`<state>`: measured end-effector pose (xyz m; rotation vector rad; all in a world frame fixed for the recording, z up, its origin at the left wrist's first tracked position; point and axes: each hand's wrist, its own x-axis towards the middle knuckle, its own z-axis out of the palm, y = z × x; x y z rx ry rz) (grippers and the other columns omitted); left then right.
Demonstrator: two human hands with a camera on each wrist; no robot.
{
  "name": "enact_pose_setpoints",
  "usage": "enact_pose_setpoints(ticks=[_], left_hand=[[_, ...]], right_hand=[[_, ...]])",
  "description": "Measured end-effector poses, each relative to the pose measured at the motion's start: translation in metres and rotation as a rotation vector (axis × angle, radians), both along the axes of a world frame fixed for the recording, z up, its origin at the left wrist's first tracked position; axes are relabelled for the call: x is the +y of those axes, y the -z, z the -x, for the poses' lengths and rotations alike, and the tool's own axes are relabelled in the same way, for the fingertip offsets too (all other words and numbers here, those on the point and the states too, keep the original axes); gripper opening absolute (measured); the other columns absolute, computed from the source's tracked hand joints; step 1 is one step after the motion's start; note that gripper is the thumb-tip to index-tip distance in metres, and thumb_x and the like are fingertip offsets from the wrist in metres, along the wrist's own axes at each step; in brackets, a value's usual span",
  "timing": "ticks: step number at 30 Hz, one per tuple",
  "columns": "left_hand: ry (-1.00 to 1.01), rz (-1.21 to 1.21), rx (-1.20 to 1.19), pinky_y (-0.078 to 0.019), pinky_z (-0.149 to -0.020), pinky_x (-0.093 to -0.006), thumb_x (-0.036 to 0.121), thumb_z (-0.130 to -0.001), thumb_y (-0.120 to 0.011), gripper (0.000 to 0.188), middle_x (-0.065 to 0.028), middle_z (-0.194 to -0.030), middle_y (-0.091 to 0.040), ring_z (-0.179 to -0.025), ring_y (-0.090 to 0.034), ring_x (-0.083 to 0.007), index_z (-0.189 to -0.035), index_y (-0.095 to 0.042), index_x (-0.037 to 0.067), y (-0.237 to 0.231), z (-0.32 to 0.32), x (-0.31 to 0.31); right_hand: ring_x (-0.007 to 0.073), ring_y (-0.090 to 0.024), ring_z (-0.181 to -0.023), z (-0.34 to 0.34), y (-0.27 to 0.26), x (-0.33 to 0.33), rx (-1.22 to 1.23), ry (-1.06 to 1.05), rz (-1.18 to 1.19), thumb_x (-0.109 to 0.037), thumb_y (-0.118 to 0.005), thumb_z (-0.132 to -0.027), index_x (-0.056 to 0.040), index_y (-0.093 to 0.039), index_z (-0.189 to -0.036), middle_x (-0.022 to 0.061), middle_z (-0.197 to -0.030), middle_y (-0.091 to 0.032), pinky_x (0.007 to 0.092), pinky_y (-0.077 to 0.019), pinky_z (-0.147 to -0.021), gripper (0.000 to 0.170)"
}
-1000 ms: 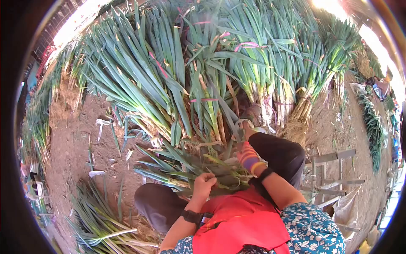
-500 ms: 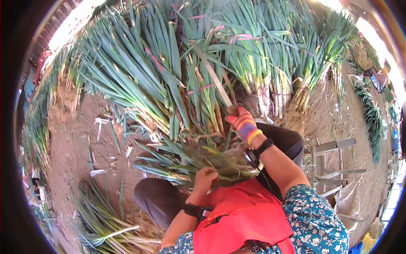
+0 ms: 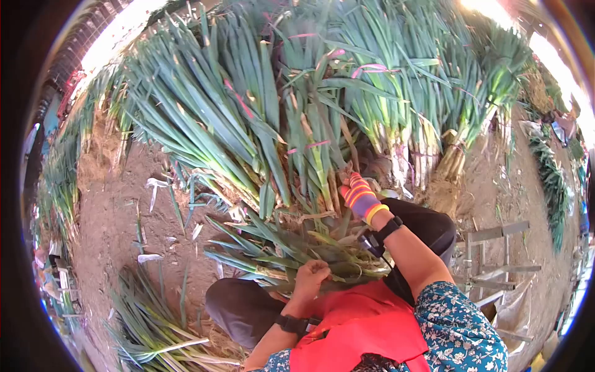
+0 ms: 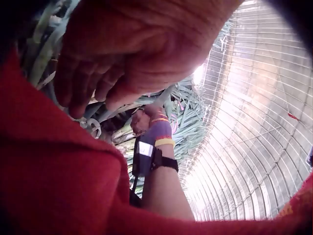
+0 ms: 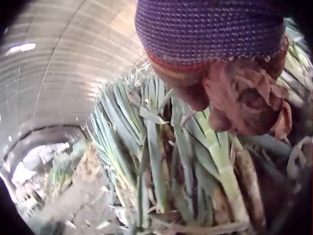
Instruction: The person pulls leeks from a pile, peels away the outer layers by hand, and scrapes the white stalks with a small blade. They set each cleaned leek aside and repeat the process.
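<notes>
Bare brown earth [image 3: 111, 211], littered with leaf scraps, runs under us, and tall bundles of long green onions [image 3: 378, 80] lean together on it, some bound with pink ties. A grey metal frame [image 3: 496, 266] stands to one side. Between the seated person's knees lies a loose heap of green onion stalks [image 3: 282, 248]; the bare left hand [image 3: 310, 278] is over it, fingers bent, though I can't tell whether they pinch anything. The right hand [image 3: 361, 198], in a purple-and-orange striped knit glove, is clamped on a rough, pinkish-brown wrapped handle [image 5: 249, 98], which the right-wrist view shows up close. The wrist views also reveal a pale, ribbed, curving roof [image 5: 54, 58], which the head view barely catches.
</notes>
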<state>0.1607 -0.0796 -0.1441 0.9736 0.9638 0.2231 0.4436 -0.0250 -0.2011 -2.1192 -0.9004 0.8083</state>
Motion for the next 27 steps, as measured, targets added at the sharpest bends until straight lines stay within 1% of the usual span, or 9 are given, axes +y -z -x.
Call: enact_pose_setpoints(ticks=[3, 9, 12, 17, 19, 21, 23, 25, 27], left_hand=[[-0.051, -0.011, -0.023, -0.0477, -0.059, -0.0253, 0.007, -0.081, -0.061, 0.018, -0.0059, -0.077, -0.062, -0.064, -0.060, -0.0128, -0.096, -0.058, -0.002, 0.009, -0.001, 0.000], [-0.021, -0.048, 0.044, -0.0478, -0.057, -0.0252, 0.008, -0.081, -0.060, 0.018, -0.0069, -0.074, -0.062, -0.064, -0.060, -0.0135, -0.095, -0.058, -0.003, 0.015, -0.003, 0.008], [-0.025, -0.018, 0.040, -0.0480, -0.057, -0.0250, 0.007, -0.080, -0.060, 0.018, -0.0075, -0.074, -0.062, -0.064, -0.060, -0.0142, -0.095, -0.057, -0.003, 0.014, 0.000, 0.003], [0.009, -0.076, 0.079, -0.0485, -0.057, -0.0258, 0.006, -0.079, -0.060, 0.020, -0.0082, -0.073, -0.062, -0.065, -0.061, -0.0150, -0.096, -0.058, -0.004, 0.002, -0.004, -0.003], [0.130, -0.139, 0.141, -0.0464, -0.056, -0.0257, 0.010, -0.079, -0.061, 0.020, -0.0067, -0.073, -0.062, -0.064, -0.060, -0.0147, -0.094, -0.060, -0.002, 0.005, -0.002, -0.002], [0.114, -0.068, 0.087, -0.0446, -0.054, -0.0259, 0.013, -0.078, -0.060, 0.022, -0.0063, -0.075, -0.063, -0.062, -0.060, -0.0147, -0.094, -0.062, -0.001, 0.010, 0.002, -0.009], [0.193, -0.164, 0.132, -0.0533, -0.061, -0.0298, 0.015, -0.079, -0.059, 0.027, -0.0123, -0.084, -0.065, -0.069, -0.065, -0.0208, -0.098, -0.060, -0.004, 0.011, 0.003, -0.002], [0.110, -0.101, 0.108, -0.0546, -0.060, -0.0310, 0.011, -0.080, -0.058, 0.026, -0.0135, -0.084, -0.064, -0.067, -0.066, -0.0231, -0.101, -0.057, -0.004, 0.018, 0.009, 0.002], [0.119, -0.122, 0.136, -0.0549, -0.059, -0.0315, 0.009, -0.080, -0.057, 0.026, -0.0136, -0.083, -0.064, -0.067, -0.066, -0.0236, -0.102, -0.056, -0.005, 0.020, 0.009, 0.001]], right_hand=[[0.0234, -0.055, -0.074, -0.007, -0.013, 0.034, -0.432, -0.115, -0.088, -0.018, -0.063, -0.080, -0.0060, -0.053, -0.096, 0.0123, -0.086, -0.057, 0.0378, -0.0437, -0.067, 0.023], [0.0340, -0.061, -0.077, -0.041, -0.055, 0.091, 0.124, -0.038, 0.033, -0.022, -0.062, -0.080, 0.0003, -0.052, -0.092, 0.0203, -0.075, -0.058, 0.0432, -0.0478, -0.065, 0.028], [0.0287, -0.058, -0.070, -0.005, -0.047, 0.030, -0.848, -0.548, 0.396, -0.023, -0.059, -0.083, -0.0047, -0.056, -0.092, 0.0155, -0.080, -0.059, 0.0410, -0.0479, -0.064, 0.021], [0.0271, -0.050, -0.113, 0.065, 0.078, -0.118, -0.236, -0.125, -0.047, -0.017, -0.057, -0.086, -0.0029, -0.044, -0.127, 0.0120, -0.122, -0.053, 0.0404, -0.0394, -0.097, 0.045], [0.0181, -0.050, -0.098, 0.087, 0.039, -0.114, 1.228, 0.681, -0.729, -0.031, -0.044, -0.094, -0.0111, -0.047, -0.123, -0.0012, -0.108, -0.056, 0.0346, -0.0449, -0.078, 0.035], [0.0209, -0.054, -0.096, 0.055, 0.069, -0.120, -0.304, 0.172, -0.484, -0.019, -0.051, -0.090, -0.0047, -0.048, -0.121, 0.0065, -0.107, -0.058, 0.0323, -0.0451, -0.078, 0.034], [0.0271, -0.058, -0.088, 0.034, -0.052, -0.115, 0.652, 0.637, -1.141, -0.010, -0.060, -0.083, 0.0007, -0.048, -0.119, 0.0141, -0.099, -0.060, 0.0321, -0.0461, -0.074, 0.039], [0.0262, -0.058, -0.083, 0.000, -0.123, -0.158, -0.388, 0.582, -0.893, -0.007, -0.066, -0.077, 0.0014, -0.047, -0.120, 0.0152, -0.096, -0.060, 0.0338, -0.0461, -0.070, 0.048], [0.0190, -0.052, -0.073, -0.039, -0.129, -0.203, -0.435, 0.818, -1.009, -0.007, -0.066, -0.075, -0.0020, -0.050, -0.112, 0.0078, -0.085, -0.057, 0.0323, -0.0439, -0.064, 0.040]])
